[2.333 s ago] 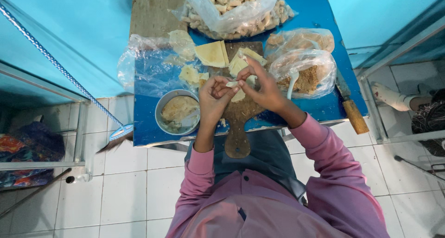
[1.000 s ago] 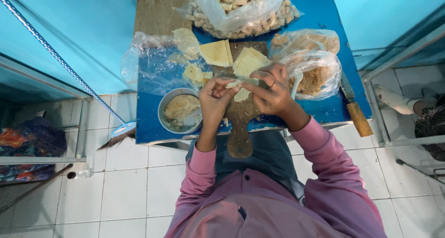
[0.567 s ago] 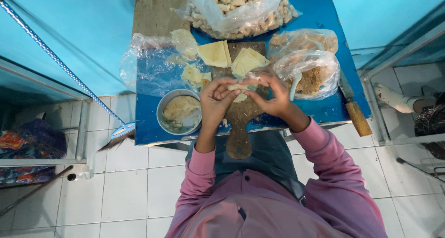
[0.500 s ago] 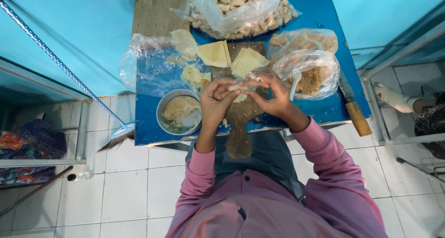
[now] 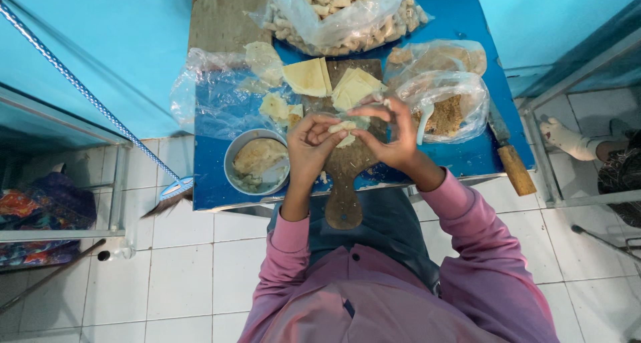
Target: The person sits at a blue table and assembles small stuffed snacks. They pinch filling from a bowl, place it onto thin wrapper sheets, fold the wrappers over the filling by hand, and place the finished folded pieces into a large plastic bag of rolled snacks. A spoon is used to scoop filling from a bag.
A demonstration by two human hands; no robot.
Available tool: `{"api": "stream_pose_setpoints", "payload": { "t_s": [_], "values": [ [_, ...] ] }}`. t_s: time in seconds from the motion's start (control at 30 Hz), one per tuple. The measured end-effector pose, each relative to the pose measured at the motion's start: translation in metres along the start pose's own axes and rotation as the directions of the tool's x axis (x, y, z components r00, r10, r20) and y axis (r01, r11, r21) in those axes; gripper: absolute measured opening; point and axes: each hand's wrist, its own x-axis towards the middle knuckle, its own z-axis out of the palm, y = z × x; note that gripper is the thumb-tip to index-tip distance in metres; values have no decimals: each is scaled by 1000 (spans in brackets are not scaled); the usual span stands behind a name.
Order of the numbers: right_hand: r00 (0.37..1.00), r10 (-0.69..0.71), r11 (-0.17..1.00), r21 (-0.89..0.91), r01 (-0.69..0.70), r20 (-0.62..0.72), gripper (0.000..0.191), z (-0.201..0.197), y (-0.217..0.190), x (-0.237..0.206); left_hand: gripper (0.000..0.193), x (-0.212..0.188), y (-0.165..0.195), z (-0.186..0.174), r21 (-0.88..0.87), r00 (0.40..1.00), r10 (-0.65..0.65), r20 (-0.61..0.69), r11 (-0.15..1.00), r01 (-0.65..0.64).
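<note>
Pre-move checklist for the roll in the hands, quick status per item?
1. Both hands on the wrapper roll: left hand, right hand pinch it. Ok.
2. Roll sits over the wooden board: ok.
3. Roll sealed shut: cannot tell, fingers cover it.
4. Spare wrappers on the board within reach: ok.
5. Metal bowl beside left hand, upright: ok.
6. Knife at table edge, handle overhanging: not ok.

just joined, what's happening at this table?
A person in pink sleeves holds a small pale dough wrapper between the left hand and right hand, above a wooden cutting board. Cut wrapper sheets lie ahead, a metal bowl sits left, and a bag of rolled pieces at the far edge.
</note>
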Motion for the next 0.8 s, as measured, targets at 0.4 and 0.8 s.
{"api": "stream_pose_setpoints", "payload": {
  "t_s": [0.4,0.8],
  "values": [
    [985,-144,923,-347,168,92,55,-7,-5,7,21,-1,-1,1,34,999,-21,-39,999,22],
    [975,197,961,177,-212,102,90,-2,1,0,30,1,1,0,-15,998,11,55,1000,-10]
  ]
}}
